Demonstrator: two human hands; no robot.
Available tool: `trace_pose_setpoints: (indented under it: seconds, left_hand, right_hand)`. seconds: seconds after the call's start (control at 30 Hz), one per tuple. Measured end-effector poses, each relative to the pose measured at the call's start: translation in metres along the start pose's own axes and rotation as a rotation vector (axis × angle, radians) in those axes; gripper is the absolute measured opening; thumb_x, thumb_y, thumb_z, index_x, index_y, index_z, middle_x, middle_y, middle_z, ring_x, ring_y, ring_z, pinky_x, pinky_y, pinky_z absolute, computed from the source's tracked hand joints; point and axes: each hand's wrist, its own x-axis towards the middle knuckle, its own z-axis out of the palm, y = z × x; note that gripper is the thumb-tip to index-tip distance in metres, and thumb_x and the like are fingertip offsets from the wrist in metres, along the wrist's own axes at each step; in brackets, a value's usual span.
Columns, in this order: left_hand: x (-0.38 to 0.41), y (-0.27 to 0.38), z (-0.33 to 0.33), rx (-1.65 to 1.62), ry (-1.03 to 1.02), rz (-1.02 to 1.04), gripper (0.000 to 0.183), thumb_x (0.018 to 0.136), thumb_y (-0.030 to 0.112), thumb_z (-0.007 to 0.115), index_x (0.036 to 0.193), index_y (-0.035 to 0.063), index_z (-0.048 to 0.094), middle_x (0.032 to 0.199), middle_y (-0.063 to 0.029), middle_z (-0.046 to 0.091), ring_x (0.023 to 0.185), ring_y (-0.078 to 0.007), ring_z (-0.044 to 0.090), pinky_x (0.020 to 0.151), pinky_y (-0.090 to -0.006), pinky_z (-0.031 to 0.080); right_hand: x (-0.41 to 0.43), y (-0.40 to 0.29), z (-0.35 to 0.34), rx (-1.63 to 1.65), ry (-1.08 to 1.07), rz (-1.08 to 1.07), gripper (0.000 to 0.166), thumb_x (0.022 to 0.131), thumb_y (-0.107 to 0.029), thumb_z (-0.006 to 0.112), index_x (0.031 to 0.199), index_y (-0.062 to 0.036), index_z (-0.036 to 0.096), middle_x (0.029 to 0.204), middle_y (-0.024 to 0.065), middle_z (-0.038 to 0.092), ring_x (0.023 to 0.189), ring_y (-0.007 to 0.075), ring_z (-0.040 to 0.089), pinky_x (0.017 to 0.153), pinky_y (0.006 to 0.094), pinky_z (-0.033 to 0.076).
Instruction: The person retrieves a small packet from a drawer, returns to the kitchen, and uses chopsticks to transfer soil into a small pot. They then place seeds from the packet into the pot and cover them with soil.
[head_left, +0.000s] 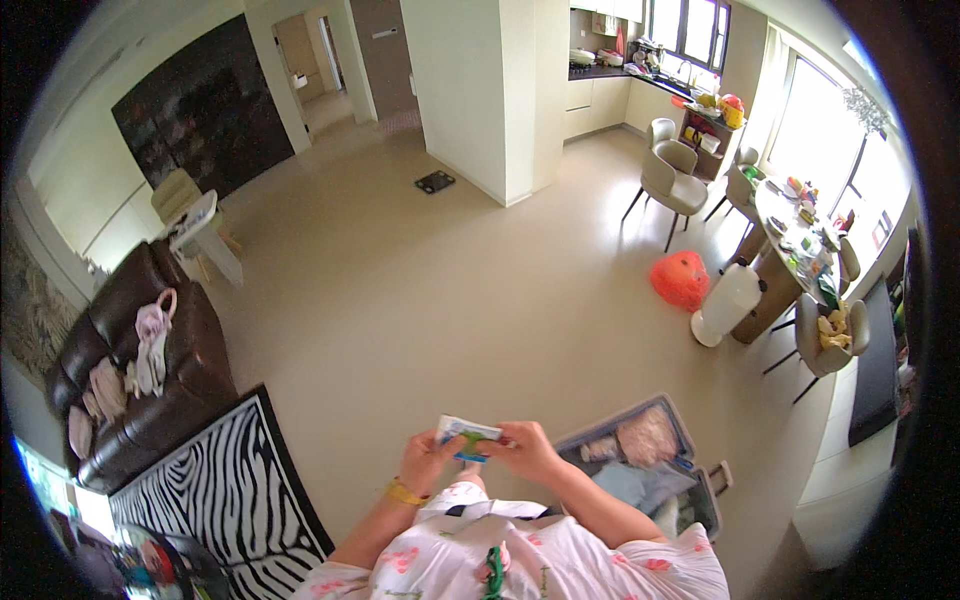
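Note:
Both hands hold a small flat packet (466, 438), white with green and blue printing, in front of my body. My left hand (426, 463) grips its left side, thumb on top. On its right side, my right hand (529, 450) pinches the edge; a small pinkish bit shows by those fingers, too blurred to name. A yellow band circles my left wrist. Below my right forearm lies an open suitcase (699, 480) on the floor, partly hidden by the arm. In it are a pink bundle (646, 436) and light blue fabric (626, 480).
A zebra-striped rug (217, 487) and a brown leather sofa (161, 375) with clothes are on the left. To the right stand a red plastic bag (679, 280), a white cylindrical appliance (726, 304), chairs and a cluttered table (772, 202). A black floor scale (435, 181) lies ahead by the pillar.

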Motion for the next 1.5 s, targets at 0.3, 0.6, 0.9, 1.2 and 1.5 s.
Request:
trace_pose_setpoints:
  seconds: [0.3, 0.6, 0.9, 1.2, 1.5]
  left_hand:
    - [0.531, 0.085, 0.093, -0.508, -0.660, -0.523, 0.027, 0.093, 0.026, 0.061, 0.102, 0.0015, 0.063, 0.096, -0.0089, 0.067, 0.084, -0.0162, 0.065, 0.074, -0.0281, 0.053]
    - [0.890, 0.073, 0.257, -0.889, -1.298, -0.986, 0.029, 0.097, 0.036, 0.051, 0.098, 0.0076, 0.056, 0.088, -0.0053, 0.057, 0.081, -0.0158, 0.054, 0.068, -0.0272, 0.044]
    - [1.305, 0.141, 0.333, -0.325, -0.836, -0.496, 0.056, 0.095, 0.050, 0.047, 0.127, 0.0036, 0.051, 0.126, -0.0149, 0.056, 0.117, -0.0240, 0.052, 0.094, -0.0316, 0.045]
    - [1.703, 0.175, 0.469, 0.235, -0.845, -0.020, 0.016, 0.084, 0.004, 0.071, 0.098, -0.0016, 0.066, 0.094, -0.0057, 0.067, 0.086, -0.0106, 0.062, 0.078, -0.0238, 0.050]
    - [2.013, 0.186, 0.675, 0.478, -1.037, 0.343, 0.010, 0.080, 0.004, 0.072, 0.088, 0.0007, 0.067, 0.080, -0.0050, 0.067, 0.076, -0.0107, 0.062, 0.067, -0.0240, 0.050]
  right_hand:
    - [0.370, 0.038, -0.284, 0.386, 0.222, -0.028, 0.026, 0.098, -0.018, 0.053, 0.117, -0.0019, 0.061, 0.103, 0.0058, 0.066, 0.087, 0.0121, 0.060, 0.076, 0.0253, 0.048]
    - [0.632, 0.136, -0.534, 0.670, 0.088, -0.123, 0.013, 0.094, -0.010, 0.060, 0.096, 0.0015, 0.065, 0.102, 0.0075, 0.063, 0.097, 0.0142, 0.056, 0.087, 0.0303, 0.045]
    - [0.961, 0.200, -0.810, 0.468, 0.349, -0.023, 0.015, 0.086, -0.010, 0.070, 0.097, -0.0010, 0.066, 0.083, -0.0006, 0.065, 0.075, 0.0063, 0.057, 0.066, 0.0234, 0.048]
    - [1.233, 0.277, -1.037, -0.122, 0.565, 0.131, 0.012, 0.080, -0.009, 0.073, 0.091, -0.0047, 0.069, 0.074, 0.0056, 0.065, 0.063, 0.0117, 0.058, 0.057, 0.0265, 0.048]
    - [1.411, 0.365, -1.294, -0.197, 0.860, 0.047, 0.008, 0.080, -0.005, 0.072, 0.087, -0.0054, 0.069, 0.075, 0.0037, 0.065, 0.063, 0.0092, 0.057, 0.056, 0.0235, 0.046]
